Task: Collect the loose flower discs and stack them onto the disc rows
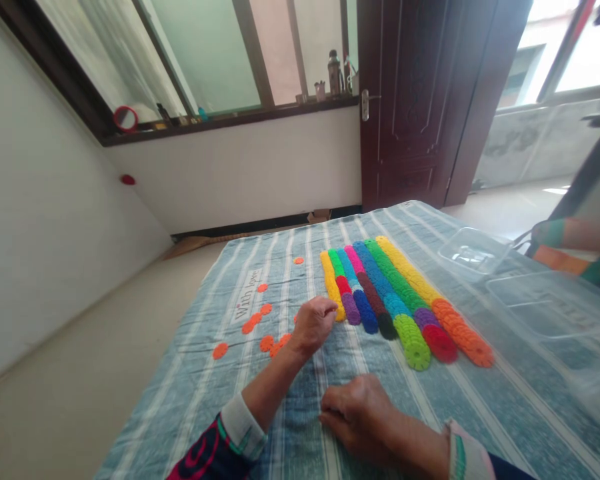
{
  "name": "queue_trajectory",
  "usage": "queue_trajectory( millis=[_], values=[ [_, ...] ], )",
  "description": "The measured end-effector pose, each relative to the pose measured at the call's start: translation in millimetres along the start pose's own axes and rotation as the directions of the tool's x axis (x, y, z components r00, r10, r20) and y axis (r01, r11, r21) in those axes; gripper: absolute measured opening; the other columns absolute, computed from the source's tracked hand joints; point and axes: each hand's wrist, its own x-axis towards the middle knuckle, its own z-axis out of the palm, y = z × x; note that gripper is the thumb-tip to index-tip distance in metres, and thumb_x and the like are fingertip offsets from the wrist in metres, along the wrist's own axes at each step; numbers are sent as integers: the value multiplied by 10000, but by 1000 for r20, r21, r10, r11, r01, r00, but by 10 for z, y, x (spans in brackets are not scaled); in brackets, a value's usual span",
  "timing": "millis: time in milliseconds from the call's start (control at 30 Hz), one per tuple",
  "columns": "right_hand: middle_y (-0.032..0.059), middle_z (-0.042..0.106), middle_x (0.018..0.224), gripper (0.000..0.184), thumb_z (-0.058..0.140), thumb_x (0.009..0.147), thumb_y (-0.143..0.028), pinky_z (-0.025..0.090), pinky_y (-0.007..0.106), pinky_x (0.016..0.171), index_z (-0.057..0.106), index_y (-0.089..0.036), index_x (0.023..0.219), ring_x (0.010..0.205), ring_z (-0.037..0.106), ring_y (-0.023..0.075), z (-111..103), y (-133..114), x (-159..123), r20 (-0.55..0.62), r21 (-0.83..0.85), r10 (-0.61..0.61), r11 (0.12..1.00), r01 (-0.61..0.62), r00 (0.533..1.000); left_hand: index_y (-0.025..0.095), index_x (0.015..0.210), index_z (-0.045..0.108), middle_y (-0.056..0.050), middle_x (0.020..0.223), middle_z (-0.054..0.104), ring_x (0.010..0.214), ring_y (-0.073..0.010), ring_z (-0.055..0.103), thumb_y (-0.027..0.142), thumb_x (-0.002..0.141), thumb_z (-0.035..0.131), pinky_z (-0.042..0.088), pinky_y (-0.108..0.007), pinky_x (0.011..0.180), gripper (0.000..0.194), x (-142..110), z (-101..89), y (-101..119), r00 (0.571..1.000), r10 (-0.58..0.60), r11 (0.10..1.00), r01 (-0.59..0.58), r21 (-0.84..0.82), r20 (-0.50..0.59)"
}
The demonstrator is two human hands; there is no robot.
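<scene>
My left hand (pixel 314 327) is closed, its fingertips at the near end of a row of yellow plastic discs (pixel 331 280); what they hold, if anything, is hidden. My right hand (pixel 363 413) is curled closed over the cloth nearer to me, and its grip does not show. Rows of overlapping notched discs lie side by side, among them a blue row (pixel 375 270), a long yellow row (pixel 405 267) ending in orange discs (pixel 463 333), and lime green discs (pixel 413 343). Loose orange discs (pixel 267 343) lie scattered left of my left hand, some partly covered by my forearm.
A striped blue-grey cloth (pixel 190 400) with "With love" lettering (pixel 245 293) covers the surface. Clear plastic containers (pixel 475 252) stand at the right. A blurred arm of another person (pixel 570 237) reaches in there. Behind are a dark red door (pixel 415 100) and a window ledge (pixel 240 119) holding bottles.
</scene>
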Motion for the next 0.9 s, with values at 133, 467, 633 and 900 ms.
queue_trajectory(
  millis=[133,467,633,900],
  values=[
    [39,724,694,185,571,844,-309,235,267,515,667,-188,742,581,635,158,0,1,-1,-6,-5,-10,1000,10,1000,181,808,726,-43,807,685,775,-157,645,91,786,572,496,-249,732,179,17,44,28,1000,21,996,-20,83,-18],
    [-35,629,581,71,676,799,-226,362,204,554,722,-174,786,537,552,95,-181,152,70,-11,511,121,854,-98,993,147,934,705,-63,836,671,735,-175,630,209,776,609,505,-284,723,195,30,101,60,999,16,993,-12,115,-30],
    [-79,537,502,79,659,830,-207,377,172,505,671,-129,835,454,479,56,-291,301,116,132,755,63,640,-141,989,162,954,702,-65,869,663,718,-194,627,339,751,621,489,-297,680,282,94,131,67,1000,1,987,-5,161,23],
    [-72,548,522,96,645,841,-220,391,160,447,619,-128,836,466,508,65,-385,342,107,192,834,55,517,-193,980,172,973,658,-78,881,661,788,-217,615,371,776,573,453,-301,701,293,98,125,111,998,-63,982,61,176,9]
  ],
)
